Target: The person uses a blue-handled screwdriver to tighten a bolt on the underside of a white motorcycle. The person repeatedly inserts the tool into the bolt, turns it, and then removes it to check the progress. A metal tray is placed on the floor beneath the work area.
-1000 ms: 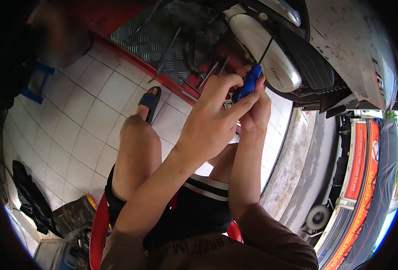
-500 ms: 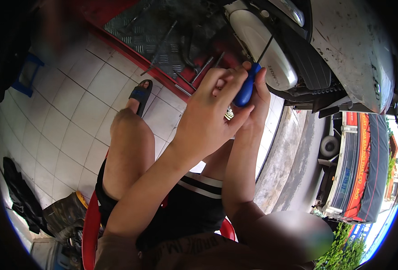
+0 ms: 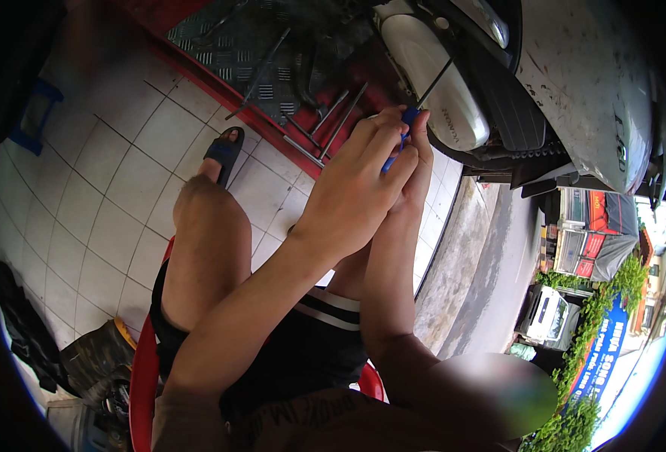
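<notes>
A screwdriver with a blue handle (image 3: 410,115) and a thin dark shaft points up and right, in front of a motorbike's silver-white cover (image 3: 442,94). My left hand (image 3: 355,177) is closed around the handle from the left, hiding much of it. From the other side my right hand (image 3: 417,162) grips the same handle, its fingers curled up near the shaft. The shaft's tip overlaps the motorbike's lower parts; whether it touches anything I cannot tell.
A red-edged platform (image 3: 272,139) with a dark tread plate carries several metal rods and tools (image 3: 340,124). The motorbike's scuffed body panel (image 3: 581,90) hangs at the upper right. A blue stool (image 3: 38,117) stands far left on the tiles. Beyond the kerb lies a road (image 3: 491,264).
Both hands have shifted slightly left and the left fingers now cover more of the blue handle. Out on the road, the large truck has moved farther away and a white vehicle shows.
</notes>
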Demonstrator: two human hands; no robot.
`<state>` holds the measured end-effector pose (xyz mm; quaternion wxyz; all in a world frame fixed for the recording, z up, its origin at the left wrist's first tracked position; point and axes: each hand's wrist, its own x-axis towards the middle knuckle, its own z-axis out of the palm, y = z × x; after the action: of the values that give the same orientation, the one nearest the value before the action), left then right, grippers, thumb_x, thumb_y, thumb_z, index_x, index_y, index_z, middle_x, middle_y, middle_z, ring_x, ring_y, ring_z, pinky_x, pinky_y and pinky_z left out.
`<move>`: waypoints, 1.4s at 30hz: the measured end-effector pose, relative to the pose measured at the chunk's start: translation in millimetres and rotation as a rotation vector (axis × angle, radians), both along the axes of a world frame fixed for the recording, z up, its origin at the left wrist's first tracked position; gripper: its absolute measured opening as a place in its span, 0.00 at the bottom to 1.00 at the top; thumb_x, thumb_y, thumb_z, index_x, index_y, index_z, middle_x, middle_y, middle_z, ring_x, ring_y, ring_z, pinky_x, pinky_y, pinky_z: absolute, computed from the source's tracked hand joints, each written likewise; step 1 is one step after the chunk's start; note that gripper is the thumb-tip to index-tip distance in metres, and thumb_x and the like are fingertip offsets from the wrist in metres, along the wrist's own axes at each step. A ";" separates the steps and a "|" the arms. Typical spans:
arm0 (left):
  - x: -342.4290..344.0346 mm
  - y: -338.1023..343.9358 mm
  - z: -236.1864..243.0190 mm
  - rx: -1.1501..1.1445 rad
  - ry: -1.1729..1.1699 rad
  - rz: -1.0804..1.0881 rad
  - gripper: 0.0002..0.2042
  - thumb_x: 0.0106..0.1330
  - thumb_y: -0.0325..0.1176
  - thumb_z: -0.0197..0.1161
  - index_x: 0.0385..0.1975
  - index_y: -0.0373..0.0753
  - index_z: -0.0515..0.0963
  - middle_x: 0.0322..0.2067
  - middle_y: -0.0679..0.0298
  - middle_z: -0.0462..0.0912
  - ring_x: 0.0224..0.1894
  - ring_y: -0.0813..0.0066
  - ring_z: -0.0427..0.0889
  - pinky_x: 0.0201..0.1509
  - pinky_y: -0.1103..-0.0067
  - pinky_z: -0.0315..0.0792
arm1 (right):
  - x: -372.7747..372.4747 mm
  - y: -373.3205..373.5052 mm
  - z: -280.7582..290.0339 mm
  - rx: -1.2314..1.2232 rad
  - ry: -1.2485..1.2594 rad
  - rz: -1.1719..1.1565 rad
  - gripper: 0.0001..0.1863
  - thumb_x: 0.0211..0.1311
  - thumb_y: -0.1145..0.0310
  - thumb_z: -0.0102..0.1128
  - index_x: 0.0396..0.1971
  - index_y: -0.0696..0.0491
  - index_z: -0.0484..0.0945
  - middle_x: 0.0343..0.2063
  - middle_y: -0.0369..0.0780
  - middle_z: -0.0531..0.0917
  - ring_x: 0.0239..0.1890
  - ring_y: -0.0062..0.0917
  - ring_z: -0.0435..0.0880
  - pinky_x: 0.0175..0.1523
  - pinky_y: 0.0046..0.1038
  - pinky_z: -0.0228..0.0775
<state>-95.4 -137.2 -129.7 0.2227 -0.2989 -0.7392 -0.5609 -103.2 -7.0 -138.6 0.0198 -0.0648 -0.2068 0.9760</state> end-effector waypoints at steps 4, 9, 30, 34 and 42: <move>-0.4 -9.2 -3.5 0.189 -0.399 -0.161 0.12 0.55 0.32 0.73 0.28 0.32 0.78 0.26 0.59 0.77 0.24 0.73 0.78 0.26 0.79 0.72 | 2.1 -3.7 17.5 0.070 0.005 -0.119 0.17 0.71 0.58 0.55 0.44 0.58 0.72 0.32 0.36 0.76 0.36 0.23 0.75 0.47 0.27 0.72; 0.5 -7.7 -2.9 0.488 -0.979 -0.351 0.19 0.70 0.45 0.62 0.25 0.33 0.78 0.17 0.63 0.78 0.15 0.81 0.74 0.20 0.86 0.67 | -0.8 -6.7 11.6 0.149 0.113 -0.092 0.15 0.72 0.61 0.51 0.50 0.56 0.71 0.40 0.35 0.80 0.41 0.20 0.78 0.56 0.32 0.64; -6.7 -9.0 -5.6 0.073 -0.093 0.101 0.22 0.54 0.34 0.75 0.48 0.32 0.79 0.25 0.61 0.80 0.21 0.73 0.81 0.23 0.80 0.74 | 2.0 -3.3 5.3 0.533 -0.025 -0.197 0.21 0.69 0.56 0.58 0.51 0.57 0.74 0.39 0.39 0.82 0.41 0.24 0.81 0.47 0.26 0.76; -7.7 -18.5 8.9 0.560 -1.005 -0.407 0.23 0.66 0.48 0.64 0.46 0.31 0.79 0.22 0.60 0.81 0.19 0.75 0.80 0.22 0.83 0.73 | 2.4 1.1 3.7 0.480 0.001 -0.126 0.19 0.71 0.59 0.56 0.52 0.57 0.71 0.39 0.39 0.78 0.42 0.27 0.79 0.48 0.28 0.75; -10.5 -11.8 5.2 0.916 -1.497 -0.959 0.29 0.71 0.58 0.53 0.33 0.29 0.76 0.20 0.59 0.81 0.16 0.74 0.78 0.17 0.82 0.66 | -7.0 -16.8 0.0 0.153 0.264 -0.059 0.17 0.72 0.59 0.54 0.53 0.53 0.68 0.40 0.34 0.76 0.44 0.21 0.74 0.59 0.32 0.63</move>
<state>-105.9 -149.1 -124.4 -0.4563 -0.0205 -0.2029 -0.8662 -110.2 -23.8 -138.5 0.0805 0.0596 -0.2744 0.9564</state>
